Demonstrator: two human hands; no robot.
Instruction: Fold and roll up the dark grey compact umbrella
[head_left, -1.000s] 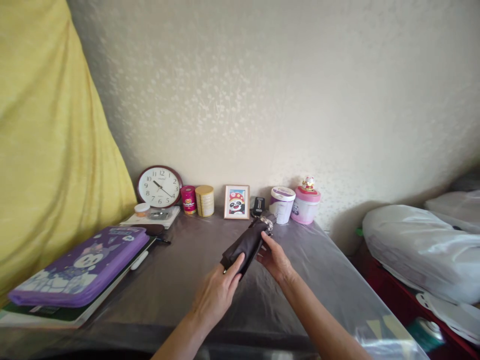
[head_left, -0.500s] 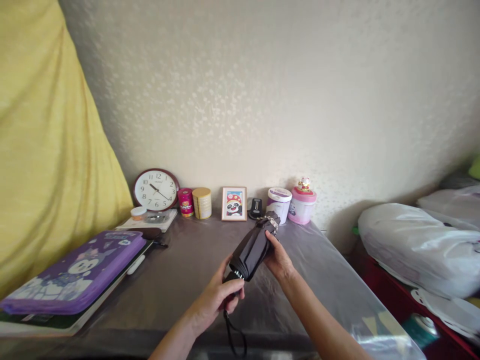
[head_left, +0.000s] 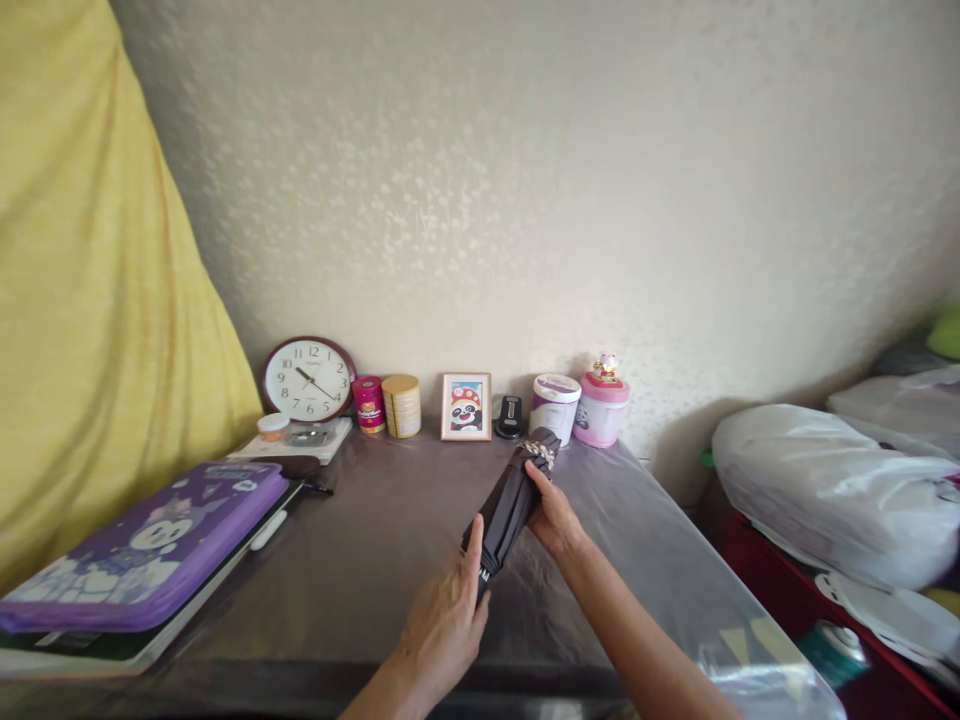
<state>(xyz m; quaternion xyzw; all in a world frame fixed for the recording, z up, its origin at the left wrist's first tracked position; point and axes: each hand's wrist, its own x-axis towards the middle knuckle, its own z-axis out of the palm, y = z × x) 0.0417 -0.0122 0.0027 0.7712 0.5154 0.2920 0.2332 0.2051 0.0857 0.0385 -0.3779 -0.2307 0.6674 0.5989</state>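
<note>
A folded black umbrella (head_left: 507, 510) is held aslant above the table, its far end pointing away and to the right. Round that far end runs a light patterned band. My right hand (head_left: 553, 508) grips the folded canopy from the right, thumb on top. At the near end, my left hand (head_left: 450, 610) is wrapped about the handle, index finger stretched up along the canopy's edge. Most of the handle is hidden behind the left hand.
Along the wall stand a clock (head_left: 309, 380), a pink tin (head_left: 369, 404), a yellow tin (head_left: 402, 406), a panda picture frame (head_left: 466, 407) and two tubs. A purple case (head_left: 150, 545) lies at left on the grey table (head_left: 360, 530). White bags (head_left: 832, 490) lie at right.
My left hand has turned on the handle, its index finger now extended along the umbrella. The wrist strap is no longer visible. My right hand keeps its grip.
</note>
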